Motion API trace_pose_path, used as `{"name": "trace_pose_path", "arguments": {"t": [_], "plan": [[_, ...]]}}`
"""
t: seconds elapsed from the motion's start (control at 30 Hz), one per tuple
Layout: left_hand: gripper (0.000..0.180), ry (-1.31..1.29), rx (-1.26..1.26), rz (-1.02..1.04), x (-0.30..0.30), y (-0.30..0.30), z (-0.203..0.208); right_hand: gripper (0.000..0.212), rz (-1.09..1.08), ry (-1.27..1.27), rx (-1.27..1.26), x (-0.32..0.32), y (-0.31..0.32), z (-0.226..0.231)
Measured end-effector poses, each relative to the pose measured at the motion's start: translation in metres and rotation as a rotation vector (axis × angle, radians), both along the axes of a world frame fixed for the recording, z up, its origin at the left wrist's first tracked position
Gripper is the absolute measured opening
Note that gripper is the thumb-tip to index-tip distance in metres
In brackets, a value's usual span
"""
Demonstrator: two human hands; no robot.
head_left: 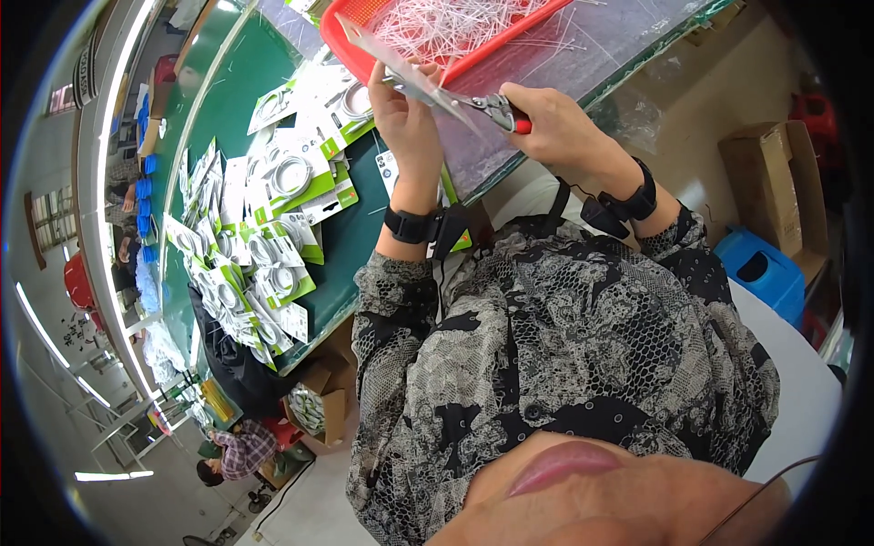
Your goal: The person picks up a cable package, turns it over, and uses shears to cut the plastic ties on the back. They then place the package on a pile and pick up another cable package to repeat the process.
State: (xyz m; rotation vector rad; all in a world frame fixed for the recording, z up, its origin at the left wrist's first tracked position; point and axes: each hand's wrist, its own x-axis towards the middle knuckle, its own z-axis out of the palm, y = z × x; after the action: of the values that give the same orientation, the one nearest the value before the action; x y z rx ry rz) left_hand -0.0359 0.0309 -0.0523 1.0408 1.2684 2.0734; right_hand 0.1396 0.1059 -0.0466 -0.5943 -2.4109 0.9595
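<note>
My left hand (407, 116) is raised above the green table (246, 100) and pinches a long clear plastic packet (391, 59) that points up toward the red tray. My right hand (551, 123) grips a small pair of cutters (496, 109) with a red handle, its jaws touching the packet near my left fingers. Both wrists wear black bands. Just beyond my hands lies the red tray (339, 36), filled with thin white plastic ties.
Several white-and-green cards holding coiled white cables (264, 237) are spread over the table's left side. A cardboard box (783, 182) and a blue stool (765, 273) stand on the right. Another person (232, 450) sits lower left, beside an open box (319, 405).
</note>
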Motion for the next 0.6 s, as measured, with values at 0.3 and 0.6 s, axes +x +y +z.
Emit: {"name": "trace_pose_path", "arguments": {"t": [0.3,0.6], "plan": [[0.042,-0.060,-0.173,-0.076,-0.015,-0.016,0.011,0.026,0.053,0.049,-0.053,0.009,0.013,-0.004],[0.024,-0.159,-0.121,0.023,-0.010,-0.023,0.019,0.025,-0.237,0.007,0.066,0.018,0.016,0.003]]}}
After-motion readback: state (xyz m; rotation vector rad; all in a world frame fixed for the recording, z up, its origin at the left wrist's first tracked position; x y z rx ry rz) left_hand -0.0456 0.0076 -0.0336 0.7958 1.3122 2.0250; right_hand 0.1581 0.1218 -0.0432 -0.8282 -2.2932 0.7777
